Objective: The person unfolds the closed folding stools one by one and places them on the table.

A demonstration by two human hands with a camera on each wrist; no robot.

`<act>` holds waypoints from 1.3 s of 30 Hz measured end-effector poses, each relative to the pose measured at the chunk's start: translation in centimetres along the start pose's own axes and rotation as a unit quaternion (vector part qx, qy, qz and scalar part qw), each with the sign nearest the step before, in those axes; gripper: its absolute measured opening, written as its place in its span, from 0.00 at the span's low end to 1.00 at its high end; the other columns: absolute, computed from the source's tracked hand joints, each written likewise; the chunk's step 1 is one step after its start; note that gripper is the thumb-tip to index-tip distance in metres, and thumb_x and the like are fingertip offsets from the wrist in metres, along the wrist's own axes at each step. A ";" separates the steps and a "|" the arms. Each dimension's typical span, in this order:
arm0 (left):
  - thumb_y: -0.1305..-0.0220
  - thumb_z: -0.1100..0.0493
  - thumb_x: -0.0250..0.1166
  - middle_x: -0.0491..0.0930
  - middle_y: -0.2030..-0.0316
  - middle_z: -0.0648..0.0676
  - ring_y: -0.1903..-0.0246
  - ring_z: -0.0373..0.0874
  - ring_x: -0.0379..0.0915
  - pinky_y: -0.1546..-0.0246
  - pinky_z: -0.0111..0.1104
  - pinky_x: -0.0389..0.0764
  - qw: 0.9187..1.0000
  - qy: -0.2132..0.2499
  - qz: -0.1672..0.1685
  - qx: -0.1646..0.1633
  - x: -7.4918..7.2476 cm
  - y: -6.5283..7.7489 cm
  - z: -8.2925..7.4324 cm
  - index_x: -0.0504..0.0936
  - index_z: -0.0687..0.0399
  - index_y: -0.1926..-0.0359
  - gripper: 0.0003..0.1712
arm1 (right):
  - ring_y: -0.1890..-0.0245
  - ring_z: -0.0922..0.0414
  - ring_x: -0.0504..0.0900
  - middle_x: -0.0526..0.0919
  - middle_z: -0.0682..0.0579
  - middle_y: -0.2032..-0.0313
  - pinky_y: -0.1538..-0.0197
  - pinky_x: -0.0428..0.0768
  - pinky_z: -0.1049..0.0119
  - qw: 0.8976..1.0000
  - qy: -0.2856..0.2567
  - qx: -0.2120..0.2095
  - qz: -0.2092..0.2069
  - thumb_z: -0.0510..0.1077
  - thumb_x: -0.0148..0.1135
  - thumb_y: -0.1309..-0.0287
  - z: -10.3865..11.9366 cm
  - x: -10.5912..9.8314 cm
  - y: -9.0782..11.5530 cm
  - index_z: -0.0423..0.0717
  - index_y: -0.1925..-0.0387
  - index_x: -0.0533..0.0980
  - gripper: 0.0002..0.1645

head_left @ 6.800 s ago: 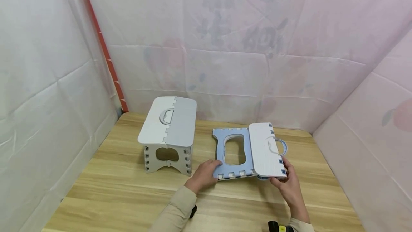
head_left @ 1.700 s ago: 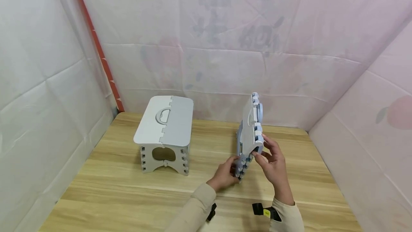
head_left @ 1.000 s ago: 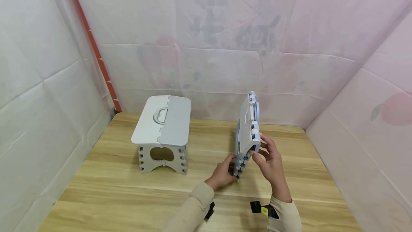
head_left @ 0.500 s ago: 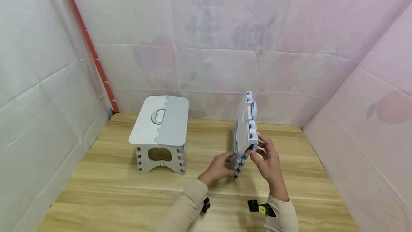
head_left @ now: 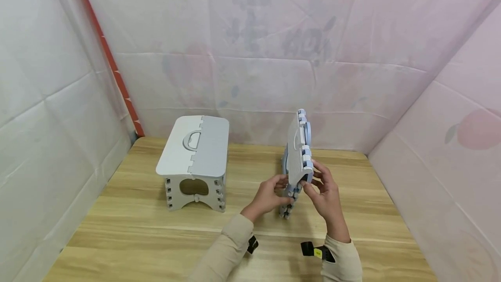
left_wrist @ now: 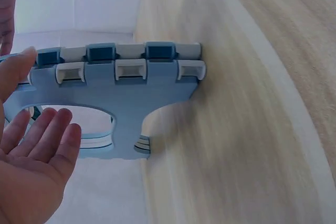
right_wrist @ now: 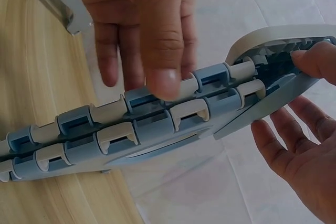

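A blue-and-white folding stool (head_left: 297, 151) stands on end on the wooden table, legs folded flat and the seat halves angled together. My left hand (head_left: 266, 197) is at its hinged near edge; in the left wrist view, the left hand's thumb touches the blue-and-white hinge knuckles (left_wrist: 131, 69) while its fingers lie by the panel's oval opening. At the seat's near corner, my right hand (head_left: 328, 195) pinches the stool, thumb inside the fold and fingers on the outer face, as the right wrist view shows.
To the left, a second stool (head_left: 211, 147), white and grey, stands unfolded on its legs. White patterned sheeting (head_left: 254, 86) walls in the back and both sides of the table (head_left: 137, 247).
The folding stool, earlier lying spread out, was raised on end with its seat folding up. Lately my left hand has shifted up its near edge; the right hand keeps its place. The view drifted slightly.
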State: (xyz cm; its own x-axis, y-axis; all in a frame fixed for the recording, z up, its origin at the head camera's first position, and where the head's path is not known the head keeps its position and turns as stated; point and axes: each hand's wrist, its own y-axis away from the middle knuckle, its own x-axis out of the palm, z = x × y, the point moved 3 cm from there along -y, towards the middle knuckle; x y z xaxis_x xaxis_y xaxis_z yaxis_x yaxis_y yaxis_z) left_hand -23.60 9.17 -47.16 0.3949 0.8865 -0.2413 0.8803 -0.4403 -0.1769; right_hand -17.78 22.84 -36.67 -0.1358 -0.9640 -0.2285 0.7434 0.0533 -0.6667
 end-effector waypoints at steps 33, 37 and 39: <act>0.54 0.58 0.74 0.79 0.59 0.47 0.56 0.55 0.76 0.59 0.40 0.78 1.000 0.018 -0.008 -0.002 0.5 -0.2 1.8 0.76 0.47 0.49 0.29 | 0.46 0.61 0.70 0.66 0.51 0.38 0.49 0.70 0.73 0.998 0.005 0.053 0.018 0.15 0.55 0.55 -1.8 -0.3 1.2 0.31 0.35 0.56 0.44; 0.54 0.57 0.74 0.79 0.59 0.47 0.56 0.55 0.76 0.59 0.41 0.78 1.000 0.021 -0.008 0.005 0.6 -0.2 1.9 0.76 0.46 0.49 0.29 | 0.45 0.59 0.69 0.66 0.45 0.39 0.47 0.69 0.73 0.995 0.005 0.101 0.006 0.19 0.59 0.54 -3.1 -0.7 2.2 0.36 0.32 0.55 0.46; 0.54 0.57 0.74 0.79 0.58 0.46 0.57 0.52 0.76 0.59 0.40 0.78 1.000 0.019 -0.008 0.006 0.6 -0.3 2.1 0.75 0.46 0.48 0.29 | 0.45 0.59 0.69 0.68 0.46 0.41 0.47 0.69 0.72 0.992 0.006 0.128 0.000 0.22 0.61 0.52 -3.6 -0.8 2.6 0.38 0.33 0.58 0.44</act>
State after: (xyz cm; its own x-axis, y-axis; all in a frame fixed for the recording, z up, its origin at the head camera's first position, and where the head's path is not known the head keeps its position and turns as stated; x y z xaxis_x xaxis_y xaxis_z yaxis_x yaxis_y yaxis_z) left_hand -24.14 9.49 -49.22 0.3910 0.8979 -0.2023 0.8832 -0.4279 -0.1922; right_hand -18.07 24.68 -40.76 -0.1413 -0.9610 -0.2378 0.8856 -0.0153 -0.4642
